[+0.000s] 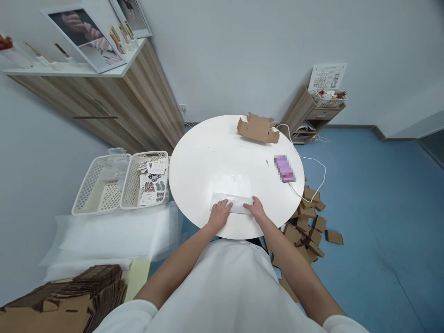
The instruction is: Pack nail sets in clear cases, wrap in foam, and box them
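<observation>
White table (194,178): open carton (258,128) near the far edge, flaps out, so not closed up. White wrap (237,204) near the close edge, lying as a strip; folding looks partway, can't tell if anything's inside. Left hand (220,213) grasps its left end, right hand (257,209) its right; neither released. Outstanding: wrap not set down, carton unclosed.

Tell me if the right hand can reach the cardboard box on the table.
Likely yes, with a stretch: nothing blocks the box, though the right hand is on the white sheet.
</observation>
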Demonstrator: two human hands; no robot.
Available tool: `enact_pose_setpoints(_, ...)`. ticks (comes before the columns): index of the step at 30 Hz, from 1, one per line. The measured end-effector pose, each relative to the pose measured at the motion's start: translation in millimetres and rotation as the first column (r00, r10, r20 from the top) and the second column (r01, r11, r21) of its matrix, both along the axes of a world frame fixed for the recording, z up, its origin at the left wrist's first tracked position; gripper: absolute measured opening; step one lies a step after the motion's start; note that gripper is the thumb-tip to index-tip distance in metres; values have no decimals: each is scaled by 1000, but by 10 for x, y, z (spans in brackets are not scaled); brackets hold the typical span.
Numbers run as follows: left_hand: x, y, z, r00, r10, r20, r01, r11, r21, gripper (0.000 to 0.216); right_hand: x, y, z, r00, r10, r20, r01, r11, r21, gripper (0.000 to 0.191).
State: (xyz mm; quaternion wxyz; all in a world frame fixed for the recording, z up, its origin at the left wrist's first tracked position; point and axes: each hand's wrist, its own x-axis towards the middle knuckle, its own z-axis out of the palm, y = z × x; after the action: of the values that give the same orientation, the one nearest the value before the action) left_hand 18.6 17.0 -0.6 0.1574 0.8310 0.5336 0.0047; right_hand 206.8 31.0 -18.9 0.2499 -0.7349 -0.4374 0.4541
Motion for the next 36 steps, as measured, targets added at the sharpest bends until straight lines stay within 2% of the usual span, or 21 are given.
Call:
enact_pose_setpoints(2, -10, 9, -31, 1000, 0, -7, 0, 1000, 9, 44, 26, 42, 47, 995, 13, -96, -15, 1000, -19, 48)
enact_pose_setpoints(5, -21, 9, -50, 1000, 9, 0, -9, 1000, 8, 43, 80, 20, 65, 987, 91, -131, -93, 996, -10, 29)
enact_pose_setpoints(7, -15, -3, -46, 1000, 22, 12, -22, 1000, 1, 45, 94, -30, 41, 990, 111, -86, -107, 993, 48, 28)
enact_pose_setpoints(11, 11, -30, -17, 999, 36, 39, -36, 999, 8, 46, 16, -94, -40, 990, 10, 141, -39, 977, 210, 37)
enact_pose_setpoints(13, 21, -28, -6, 999, 30, 45, -31, 999, 20, 49, -60, -78, -58, 978, -1, 208, -49, 971, 233, 39)
enact_pose_setpoints(16, 31, -7, -12, 999, 41, 28, -42, 999, 7, 50, -148, 4, -22, 987, 16, 161, -39, 989, 145, 48)
enact_pose_setpoints(19, 32, 12, -41, 999, 51, 8, -51, 999, 2, 48, -143, 108, 76, 1000, -1, -9, 1, 1000, 2, 55)
enact_pose_setpoints(23, 22, 0, -74, 998, 56, 10, -56, 998, -2, 48, -24, 166, 210, 974, 77, -212, -97, 991, -88, 31)
enact_pose_setpoints(25, 20, -15, -83, 998, 65, 10, -65, 998, -7, 49, 33, 143, 242, 971, 109, -211, -128, 988, -81, 20)
enact_pose_setpoints(27, 29, -25, -91, 998, 63, 10, -63, 998, -5, 50, 63, 106, 244, 981, 113, -159, -126, 989, -74, 18)
enact_pose_setpoints(30, 87, -15, -104, 999, 51, 20, -51, 999, 5, 48, 45, 90, 210, 995, 15, -103, -23, 997, -76, 17)
enact_pose_setpoints(33, 193, 34, -104, 999, 33, 44, -33, 999, 8, 46, -38, 146, 181, 990, -61, -128, 52, 996, -71, 17)
enact_pose_setpoints(36, 278, 75, -80, 997, 25, 68, -23, 1000, -21, 48, -136, 218, 185, 985, -18, -170, 7, 998, -68, 20)
